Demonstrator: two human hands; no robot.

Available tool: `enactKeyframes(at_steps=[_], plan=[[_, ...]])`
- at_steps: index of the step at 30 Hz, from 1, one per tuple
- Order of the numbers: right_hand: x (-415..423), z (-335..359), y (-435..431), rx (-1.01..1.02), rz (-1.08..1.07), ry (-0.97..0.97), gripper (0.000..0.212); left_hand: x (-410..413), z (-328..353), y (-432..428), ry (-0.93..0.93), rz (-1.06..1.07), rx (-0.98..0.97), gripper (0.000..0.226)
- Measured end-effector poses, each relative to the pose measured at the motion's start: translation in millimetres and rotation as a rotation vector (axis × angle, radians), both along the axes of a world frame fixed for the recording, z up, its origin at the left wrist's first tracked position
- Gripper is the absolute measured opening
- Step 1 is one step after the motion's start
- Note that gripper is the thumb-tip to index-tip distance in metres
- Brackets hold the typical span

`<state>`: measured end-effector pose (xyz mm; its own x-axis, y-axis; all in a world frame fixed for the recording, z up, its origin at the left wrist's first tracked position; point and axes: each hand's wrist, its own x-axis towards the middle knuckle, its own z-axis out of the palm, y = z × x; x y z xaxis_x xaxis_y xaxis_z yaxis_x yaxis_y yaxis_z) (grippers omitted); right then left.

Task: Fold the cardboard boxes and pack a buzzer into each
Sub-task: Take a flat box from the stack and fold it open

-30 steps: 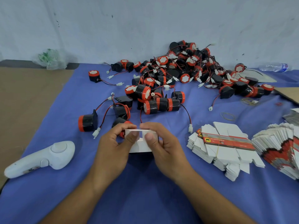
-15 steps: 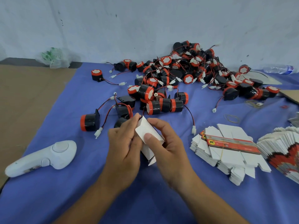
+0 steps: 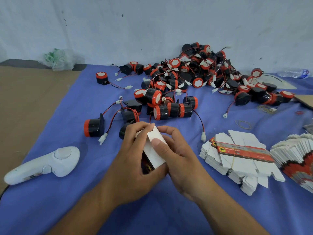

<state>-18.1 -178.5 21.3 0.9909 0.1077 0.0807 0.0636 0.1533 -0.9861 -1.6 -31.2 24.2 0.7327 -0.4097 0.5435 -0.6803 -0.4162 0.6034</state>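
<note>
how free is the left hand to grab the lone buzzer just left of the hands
Probably not at once: the left hand and right hand both grip the cardboard box. The way itself looks free, since the buzzer lies on open blue cloth beside it, only a loose wire near.

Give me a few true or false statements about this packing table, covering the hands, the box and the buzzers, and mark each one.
1. The left hand and the right hand both hold one small cardboard box. True.
2. The white controller lies right of the hands. False: it lies to their left, on the blue cloth.
3. The flat boxes are stacked right of the hands. True.
4. The buzzers sit sorted in a tray. False: they lie in a loose pile on the cloth.
</note>
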Motion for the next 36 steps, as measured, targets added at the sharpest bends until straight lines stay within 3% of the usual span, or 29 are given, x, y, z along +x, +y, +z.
enactKeyframes(at_steps=[9,15,25,32,36], plan=[[0,2,-11,-0.014,0.06,0.01,0.054,-8,4,-6,0.055,0.086,-0.089,0.086],[-6,9,-18,-0.391,0.028,-0.239,0.044,-9,2,-9,0.01,0.062,-0.008,0.082],[-3,7,-24,-0.547,0.051,-0.208,0.043,-7,-4,-10,-0.09,0.149,0.128,0.084],[-4,9,-18,-0.867,-0.079,-0.333,0.046,2,-12,-10,-0.155,0.14,0.165,0.086],[-4,12,-17,-0.81,-0.102,-0.346,0.039,5,-13,-10,-0.171,0.133,0.201,0.084]])
